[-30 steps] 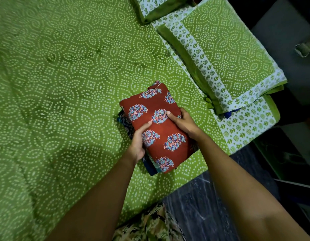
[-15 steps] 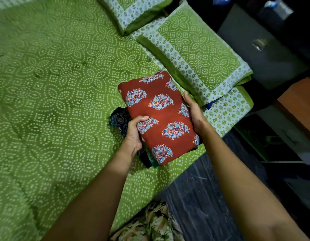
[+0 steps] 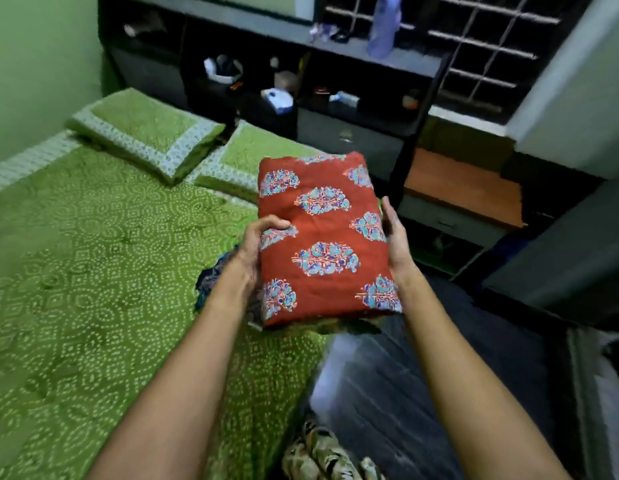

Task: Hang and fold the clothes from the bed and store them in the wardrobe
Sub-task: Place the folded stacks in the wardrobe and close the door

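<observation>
At centre frame, I have the folded red garment [image 3: 323,244] held clear of the bed [image 3: 93,271], printed face up toward the camera. Its long axis runs from bottom to top of the frame, and the far short end points at the dark shelf unit [image 3: 336,81] across the top. My left hand [image 3: 258,244] grips the left long edge, with the thumb curled over the top. My right hand [image 3: 396,237] presses the right long edge, its fingers [image 3: 387,211] straight and pointing up the frame. A dark patterned cloth [image 3: 211,282] shows beside my left wrist; I cannot tell whether it hangs from the bundle or lies on the bed. The green dotted bedsheet fills the left side, with two matching pillows [image 3: 145,133] at upper left against a green wall [image 3: 34,64]. Dark floor [image 3: 422,375] takes the lower right.
</observation>
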{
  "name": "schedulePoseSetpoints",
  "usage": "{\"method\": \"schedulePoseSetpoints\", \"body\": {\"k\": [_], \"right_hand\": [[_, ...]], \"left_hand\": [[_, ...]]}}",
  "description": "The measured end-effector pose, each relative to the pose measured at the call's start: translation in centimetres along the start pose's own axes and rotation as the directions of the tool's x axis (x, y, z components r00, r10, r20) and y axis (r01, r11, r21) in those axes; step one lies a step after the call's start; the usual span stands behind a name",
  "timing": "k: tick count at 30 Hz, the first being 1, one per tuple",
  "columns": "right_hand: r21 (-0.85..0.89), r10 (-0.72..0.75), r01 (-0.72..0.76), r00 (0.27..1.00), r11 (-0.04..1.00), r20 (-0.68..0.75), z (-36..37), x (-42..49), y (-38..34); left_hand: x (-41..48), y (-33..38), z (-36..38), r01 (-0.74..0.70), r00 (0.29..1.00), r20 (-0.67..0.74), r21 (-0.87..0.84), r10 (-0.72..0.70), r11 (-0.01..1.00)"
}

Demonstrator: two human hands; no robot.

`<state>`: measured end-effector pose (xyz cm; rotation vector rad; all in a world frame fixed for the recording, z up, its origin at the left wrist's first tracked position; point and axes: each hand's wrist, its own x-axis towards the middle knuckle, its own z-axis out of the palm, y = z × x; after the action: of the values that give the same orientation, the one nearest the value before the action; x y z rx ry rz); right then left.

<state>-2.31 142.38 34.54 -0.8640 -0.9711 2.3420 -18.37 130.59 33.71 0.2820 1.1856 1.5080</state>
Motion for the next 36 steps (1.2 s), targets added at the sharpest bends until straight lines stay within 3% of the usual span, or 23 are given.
{"method": "schedulePoseSetpoints", "body": {"k": [3,7,14,23,30,31,33,36], "right_hand": [[0.053,-0.052,0.055,0.998,0.997,-0.041,-1.9,-4.3,-1.2],[0.070,-0.119,0.126,0.989,0.990,-0.092,-5.9,-9.8,-3.9],[0.092,-0.246,0.295,0.902,0.951,-0.355,-15.4,-12.8,-10.9],[-0.049,-0.442,0.544,0.622,0.838,-0.646,-29.5,-18.4,-25.1],[-0.153,-0.511,0.619,0.457,0.771,-0.728,-37.3,-22.0,-32.5],[-0.187,-0.524,0.646,0.381,0.740,-0.762,-40.7,-22.2,-34.9],[-0.210,-0.535,0.648,0.357,0.732,-0.765,-42.0,-22.3,-35.7],[-0.250,-0.540,0.665,0.272,0.704,-0.796,-46.2,-22.1,-38.4]], "left_hand": [[-1.2,0.1,3.7,0.126,0.987,0.077,0.183,-0.142,0.975],[-0.8,-0.3,10.9,0.148,0.966,0.153,0.333,-0.208,0.931],[4.1,-2.6,24.8,0.086,0.907,0.361,0.341,-0.215,0.936],[12.7,-6.5,48.3,0.091,0.773,0.577,0.311,-0.265,0.946],[18.0,-10.4,62.2,0.150,0.629,0.647,0.444,-0.432,0.883],[19.6,-11.5,67.0,0.158,0.557,0.672,0.490,-0.487,0.857],[21.0,-12.3,68.8,0.137,0.556,0.668,0.512,-0.494,0.848],[24.0,-13.7,74.0,0.108,0.474,0.697,0.561,-0.538,0.821]]}}
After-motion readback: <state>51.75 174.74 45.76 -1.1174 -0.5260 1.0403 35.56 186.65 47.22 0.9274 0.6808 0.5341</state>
